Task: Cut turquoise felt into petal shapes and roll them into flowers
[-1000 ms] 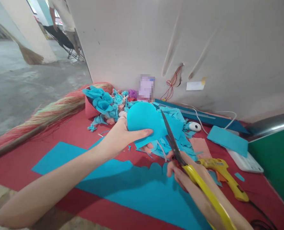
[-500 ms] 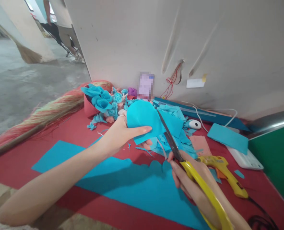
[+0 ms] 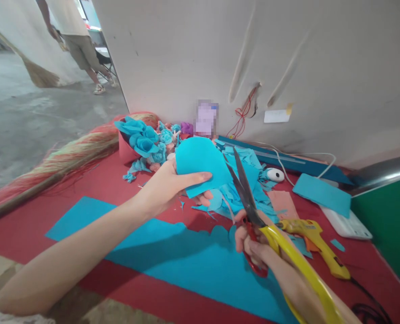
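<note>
Head view, frame centre: left fingers (image 3: 202, 177) pinch a blue piece (image 3: 198, 155), its top rounded, lower corner seemingly left to trim; right fingers (image 3: 241, 235) hold scissors (image 3: 250, 208), blades parted, just beside it.

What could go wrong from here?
The open scissors in the right hand are close to the blue piece held in the left hand; a slip might spoil its edge or cut that hand.
The glue gun appears near the right hand; if hot, which I can't tell, it might burn skin.
</note>
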Tool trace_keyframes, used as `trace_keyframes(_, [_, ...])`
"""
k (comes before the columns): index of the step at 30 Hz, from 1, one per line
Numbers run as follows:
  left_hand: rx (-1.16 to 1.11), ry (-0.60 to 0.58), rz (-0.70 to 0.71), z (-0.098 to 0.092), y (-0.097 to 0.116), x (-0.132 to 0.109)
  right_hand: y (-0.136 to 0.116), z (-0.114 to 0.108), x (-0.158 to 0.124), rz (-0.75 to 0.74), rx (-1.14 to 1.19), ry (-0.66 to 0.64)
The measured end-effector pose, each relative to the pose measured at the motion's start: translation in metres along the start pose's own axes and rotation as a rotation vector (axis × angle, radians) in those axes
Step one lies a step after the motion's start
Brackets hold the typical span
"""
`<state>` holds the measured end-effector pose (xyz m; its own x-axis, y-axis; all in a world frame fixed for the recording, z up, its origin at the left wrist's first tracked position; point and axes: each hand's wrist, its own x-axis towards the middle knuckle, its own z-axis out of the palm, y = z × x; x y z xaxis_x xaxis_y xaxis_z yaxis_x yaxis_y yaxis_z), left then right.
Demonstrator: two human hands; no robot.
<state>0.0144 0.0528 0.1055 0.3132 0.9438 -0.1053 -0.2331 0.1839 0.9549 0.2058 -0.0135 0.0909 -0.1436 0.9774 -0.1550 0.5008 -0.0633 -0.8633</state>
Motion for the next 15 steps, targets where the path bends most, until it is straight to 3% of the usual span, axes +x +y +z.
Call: trace_keyframes(15, [-0.032,-0.146,-0.08,0.009,-0.005,-0.0043,-0.0107,-0.0009,0.0005,0.043,-0.089,-0.017])
